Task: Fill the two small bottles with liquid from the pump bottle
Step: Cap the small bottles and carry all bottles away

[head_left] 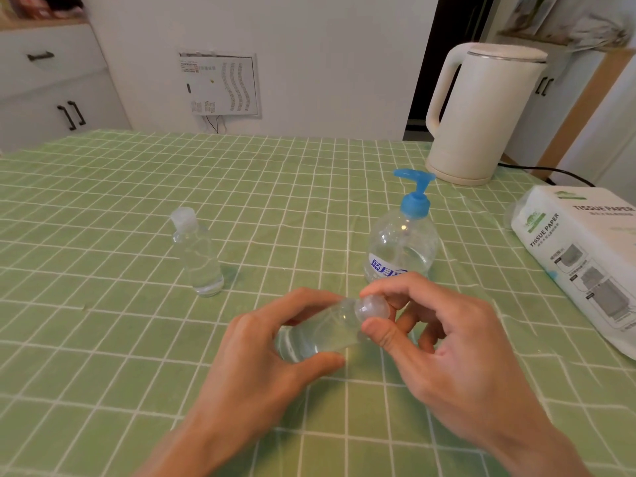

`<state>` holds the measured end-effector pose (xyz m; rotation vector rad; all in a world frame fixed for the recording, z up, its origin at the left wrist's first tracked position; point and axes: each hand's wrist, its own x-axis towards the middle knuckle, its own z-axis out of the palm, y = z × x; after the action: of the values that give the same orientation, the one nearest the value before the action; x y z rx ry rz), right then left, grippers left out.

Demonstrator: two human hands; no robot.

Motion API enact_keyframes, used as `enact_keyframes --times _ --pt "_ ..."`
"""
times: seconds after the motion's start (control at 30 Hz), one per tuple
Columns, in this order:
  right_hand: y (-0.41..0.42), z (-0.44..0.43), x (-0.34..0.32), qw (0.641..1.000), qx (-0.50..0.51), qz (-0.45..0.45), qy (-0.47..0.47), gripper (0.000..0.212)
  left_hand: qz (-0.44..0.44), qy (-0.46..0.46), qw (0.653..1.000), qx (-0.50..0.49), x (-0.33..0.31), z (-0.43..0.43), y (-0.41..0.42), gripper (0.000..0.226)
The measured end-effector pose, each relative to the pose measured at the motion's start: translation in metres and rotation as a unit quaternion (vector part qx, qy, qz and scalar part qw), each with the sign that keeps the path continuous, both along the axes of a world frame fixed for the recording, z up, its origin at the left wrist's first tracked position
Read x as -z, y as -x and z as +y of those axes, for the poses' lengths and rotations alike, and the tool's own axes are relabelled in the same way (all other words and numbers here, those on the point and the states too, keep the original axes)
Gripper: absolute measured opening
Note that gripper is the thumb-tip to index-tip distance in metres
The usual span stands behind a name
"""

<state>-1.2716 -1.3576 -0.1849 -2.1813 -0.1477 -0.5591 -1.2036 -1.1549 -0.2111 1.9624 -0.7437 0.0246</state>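
The 2 small bottles (199, 256) and pump bottle (401, 247) looked clear, glossy plastic; the tablecloth (103, 201) matt woven cloth; the kettle (481, 111) smooth matt.

On table (103, 339): small bottle (199, 256) left, pump bottle (402, 246) right of it, kettle (481, 115) behind, tissue pack (585, 256) far right. Second small bottle (320, 332) nearest, before pump bottle.
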Motion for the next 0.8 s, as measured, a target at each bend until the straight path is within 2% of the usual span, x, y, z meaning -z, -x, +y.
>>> enact_keyframes --times 0.1,0.17,0.23,0.4,0.6,0.7,0.8 --pt "0.000 -0.001 -0.001 0.999 -0.025 0.008 -0.035 0.031 0.027 0.041 0.999 -0.020 0.001 -0.005 -0.010 0.051" --pt "0.000 -0.002 -0.002 0.998 -0.036 0.017 -0.058 0.039 0.083 0.110 0.989 -0.049 0.002 -0.009 -0.020 0.049" --pt "-0.002 -0.004 -0.002 0.997 -0.031 0.016 -0.072 0.034 0.117 0.150 0.978 -0.089 0.004 -0.011 -0.033 0.046" --pt "-0.006 -0.010 -0.004 0.997 -0.021 0.023 -0.074 0.033 0.128 0.151 0.969 -0.150 0.004 -0.007 -0.054 0.043" --pt "-0.006 -0.013 -0.003 0.997 -0.014 0.021 -0.079 0.030 0.127 0.132 0.968 -0.174 -0.002 -0.007 -0.061 0.043" --pt "-0.007 -0.015 -0.002 0.997 -0.010 0.019 -0.078 0.030 0.149 0.117 0.968 -0.165 -0.012 -0.007 -0.052 0.055" --pt "-0.007 -0.017 -0.003 0.997 -0.003 0.008 -0.082 0.029 0.171 0.075 0.972 -0.145 -0.010 0.007 -0.025 0.085"
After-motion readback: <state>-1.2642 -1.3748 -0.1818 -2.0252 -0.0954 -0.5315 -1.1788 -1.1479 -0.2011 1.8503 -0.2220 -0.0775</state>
